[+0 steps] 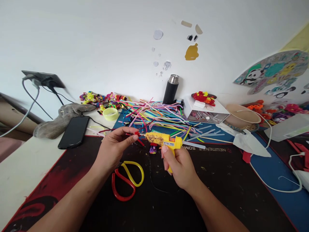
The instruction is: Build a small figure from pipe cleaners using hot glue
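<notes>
My right hand (178, 162) is wrapped round the handle of a yellow hot glue gun (164, 139), its nozzle pointing left and a translucent glue stick (194, 144) jutting from its back. Between thumb and fingertips, my left hand (118, 143) pinches a small red fuzzy piece (136, 133) at the nozzle tip; whether they touch is hard to tell. Scissors (132, 174) with one yellow and one red handle lie below my left hand, blades hidden. Beneath the glue gun sits a small purple and red figure (153, 149).
Loose pipe cleaners (154, 112) are heaped behind my hands. A black thermos (171, 89) stands by the wall, near a white box (207, 111). At left lie a phone (73, 132), a tape roll (110, 113) and a grey plush (62, 119). A white cable (270, 185) loops at right.
</notes>
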A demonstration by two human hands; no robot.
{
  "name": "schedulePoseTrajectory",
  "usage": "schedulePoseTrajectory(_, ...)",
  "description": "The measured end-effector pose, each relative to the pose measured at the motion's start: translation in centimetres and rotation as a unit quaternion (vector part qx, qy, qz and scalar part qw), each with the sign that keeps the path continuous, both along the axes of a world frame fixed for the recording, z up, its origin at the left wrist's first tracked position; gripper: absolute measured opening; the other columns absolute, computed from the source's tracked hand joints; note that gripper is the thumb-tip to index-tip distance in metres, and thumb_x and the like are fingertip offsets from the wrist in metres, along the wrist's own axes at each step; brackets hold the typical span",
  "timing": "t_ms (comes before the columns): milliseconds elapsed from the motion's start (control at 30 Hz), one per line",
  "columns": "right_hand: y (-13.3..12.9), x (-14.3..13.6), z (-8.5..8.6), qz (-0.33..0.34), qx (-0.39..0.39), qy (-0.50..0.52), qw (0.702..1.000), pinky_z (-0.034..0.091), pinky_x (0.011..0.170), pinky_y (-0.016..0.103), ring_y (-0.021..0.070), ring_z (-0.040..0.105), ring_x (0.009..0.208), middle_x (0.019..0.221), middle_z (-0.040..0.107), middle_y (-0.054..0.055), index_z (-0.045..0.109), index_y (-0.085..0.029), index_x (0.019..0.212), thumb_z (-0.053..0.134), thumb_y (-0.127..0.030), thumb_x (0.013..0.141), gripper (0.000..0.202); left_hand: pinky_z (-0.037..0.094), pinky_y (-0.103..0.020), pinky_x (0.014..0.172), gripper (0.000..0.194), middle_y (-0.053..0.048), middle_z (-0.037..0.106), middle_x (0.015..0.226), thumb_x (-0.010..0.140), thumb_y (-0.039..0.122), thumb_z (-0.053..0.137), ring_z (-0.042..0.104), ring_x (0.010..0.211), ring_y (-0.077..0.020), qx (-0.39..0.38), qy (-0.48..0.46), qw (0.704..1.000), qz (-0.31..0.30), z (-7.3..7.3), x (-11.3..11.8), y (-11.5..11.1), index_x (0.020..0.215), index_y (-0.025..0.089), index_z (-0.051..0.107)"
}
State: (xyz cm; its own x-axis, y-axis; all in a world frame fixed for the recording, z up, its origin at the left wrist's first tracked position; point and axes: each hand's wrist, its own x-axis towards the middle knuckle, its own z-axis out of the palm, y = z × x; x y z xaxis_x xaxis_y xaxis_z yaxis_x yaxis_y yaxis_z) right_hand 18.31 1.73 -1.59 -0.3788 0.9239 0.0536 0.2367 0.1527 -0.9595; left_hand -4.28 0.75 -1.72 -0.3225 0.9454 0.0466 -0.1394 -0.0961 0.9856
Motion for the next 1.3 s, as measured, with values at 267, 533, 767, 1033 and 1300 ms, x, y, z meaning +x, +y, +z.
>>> schedulePoseTrajectory(267,-0.04,-0.09,0.22,-0.002,0.017,-0.006,1.000,0.038,0.047,0.026,0.0109,0.045,0.038,0.041,0.047,-0.002,0.052,-0.022,0.056,0.046,-0.068,0.103,0.066,0.050,-0.027,0.078,0.030,-0.003,0.079,0.091,0.067,0.037,0.099,0.065,0.085,-0.0180,-0.002,0.000,1.000,-0.002,0.11,0.06,-0.06,0.088,0.023,0.083)
schedulePoseTrajectory(533,-0.06,-0.13,0.38,0.001,0.023,-0.004,1.000,0.038,0.046,0.024,0.0105,0.045,0.038,0.040,0.045,-0.003,0.051,-0.023,0.052,0.047,-0.061,0.104,0.064,0.050,-0.027,0.079,0.030,-0.003,0.079,0.093,0.066,0.037,0.099,0.065,0.086,-0.0188,0.000,0.001,1.000,-0.002,-0.04,-0.06,0.01,0.088,0.023,0.083)
schedulePoseTrajectory(767,-0.15,-0.18,0.51,-0.001,0.020,-0.004,1.000,0.037,0.044,0.024,0.0105,0.045,0.037,0.040,0.046,-0.003,0.051,-0.023,0.053,0.048,-0.059,0.103,0.062,0.050,-0.026,0.077,0.029,-0.004,0.078,0.092,0.067,0.036,0.098,0.064,0.085,-0.0181,0.005,-0.005,1.000,0.001,-0.05,-0.05,0.05,0.088,0.022,0.083)
schedulePoseTrajectory(1033,-0.07,-0.20,0.56,0.000,0.027,-0.003,1.000,0.038,0.045,0.024,0.0106,0.045,0.037,0.039,0.045,-0.003,0.051,-0.023,0.053,0.048,-0.058,0.103,0.061,0.048,-0.024,0.071,0.029,-0.003,0.077,0.086,0.068,0.037,0.098,0.061,0.080,-0.0163,0.009,-0.004,1.000,0.006,-0.01,-0.11,0.05,0.088,0.022,0.083)
schedulePoseTrajectory(1300,-0.27,-0.22,0.76,0.003,0.024,0.002,1.000,0.036,0.044,0.024,0.0103,0.044,0.036,0.039,0.045,-0.003,0.051,-0.023,0.053,0.050,-0.055,0.103,0.059,0.048,-0.025,0.071,0.029,-0.003,0.076,0.086,0.068,0.036,0.098,0.061,0.080,-0.0171,0.014,-0.001,1.000,0.006,0.03,-0.12,0.11,0.088,0.022,0.083)
